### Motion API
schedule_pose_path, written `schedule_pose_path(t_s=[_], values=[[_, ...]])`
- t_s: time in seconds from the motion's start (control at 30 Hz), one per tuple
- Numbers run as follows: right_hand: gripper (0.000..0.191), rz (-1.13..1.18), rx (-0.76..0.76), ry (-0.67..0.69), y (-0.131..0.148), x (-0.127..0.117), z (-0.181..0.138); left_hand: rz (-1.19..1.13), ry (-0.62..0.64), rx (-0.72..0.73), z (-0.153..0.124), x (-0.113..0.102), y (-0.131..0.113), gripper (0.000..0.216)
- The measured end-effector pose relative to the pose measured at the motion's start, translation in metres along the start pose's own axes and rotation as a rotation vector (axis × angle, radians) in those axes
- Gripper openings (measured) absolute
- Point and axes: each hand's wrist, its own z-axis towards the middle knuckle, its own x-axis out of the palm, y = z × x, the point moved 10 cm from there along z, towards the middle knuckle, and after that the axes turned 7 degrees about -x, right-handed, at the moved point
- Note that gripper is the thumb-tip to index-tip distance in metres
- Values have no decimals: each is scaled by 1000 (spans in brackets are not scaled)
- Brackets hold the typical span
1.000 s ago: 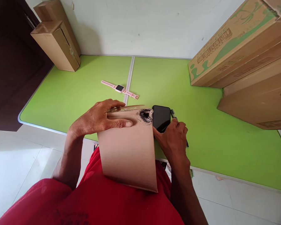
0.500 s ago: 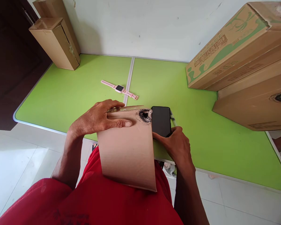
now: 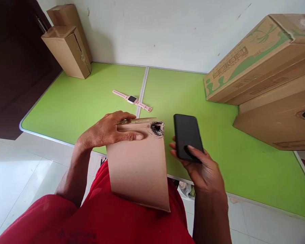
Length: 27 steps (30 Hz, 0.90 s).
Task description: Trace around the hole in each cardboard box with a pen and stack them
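Note:
My left hand [image 3: 112, 130] grips the top edge of a brown cardboard box [image 3: 139, 169], thumb on the near face and fingers over the top. The box leans against my red shirt and has a hole with black scribbled rings near its top right corner. To its right, my right hand [image 3: 200, 162] is closed on a black smartphone [image 3: 188, 134], its dark screen facing up and my thumb across the lower part. Beyond the box, a pink smartwatch [image 3: 132, 99] lies flat on the table with its strap stretched out.
The green folding table [image 3: 244, 162] has a grey seam across its middle. Tall cardboard boxes [image 3: 73, 54] stand at the back left. A large printed carton [image 3: 251, 61] and another cardboard box [image 3: 271, 122] with a black-ringed hole stand on the right. A white wall is behind.
My right hand has moved the smartphone right, away from the box edge, and now holds it from below with the thumb on top. The left hand keeps its grip; the view has shifted slightly.

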Motion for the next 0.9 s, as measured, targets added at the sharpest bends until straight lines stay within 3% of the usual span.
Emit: schedule_pose_path(t_s=[0.17,0.3,0.47,0.57,0.7,0.9], values=[[32,200,-154,116,51,13,-32,50,-9,15,3,2,-7,87],[34,305,-153,301,76,45,-57,85,-13,32,4,5,-13,88],[53,437,95,511,65,93,-95,91,-19,27,3,5,-16,89],[58,455,211,596,55,108,-115,99,-22,66,3,5,-20,86],[62,412,278,575,42,110,-123,59,-4,84,3,7,-21,86],[41,348,291,539,34,112,-123,15,-3,67,3,5,-17,84]])
